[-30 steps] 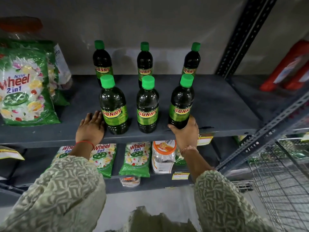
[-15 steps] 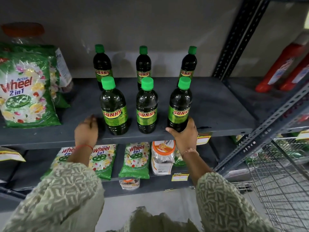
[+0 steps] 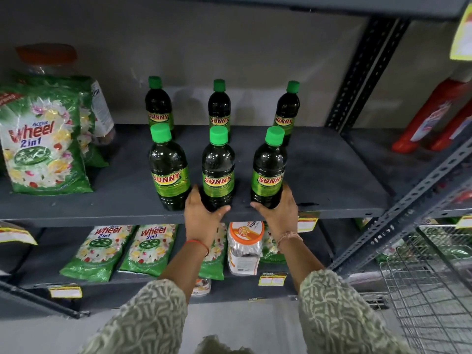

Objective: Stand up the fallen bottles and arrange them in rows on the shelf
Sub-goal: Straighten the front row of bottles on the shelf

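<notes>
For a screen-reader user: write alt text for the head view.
Two hands, left hand and right hand, cup the bases of the middle bottle and right bottle in the front row; six green-capped bottles stand upright in two rows on a grey shelf.

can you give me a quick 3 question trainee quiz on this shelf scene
1. How many Sunny bottles stand on the shelf?
2. True or false: one bottle lies on its side.
3. Which front bottle does the right hand touch: A left, B middle, C right?

Key:
1. Six, in two rows of three.
2. False; all stand upright.
3. C, the front right bottle; the left hand is at the front middle bottle.
</notes>
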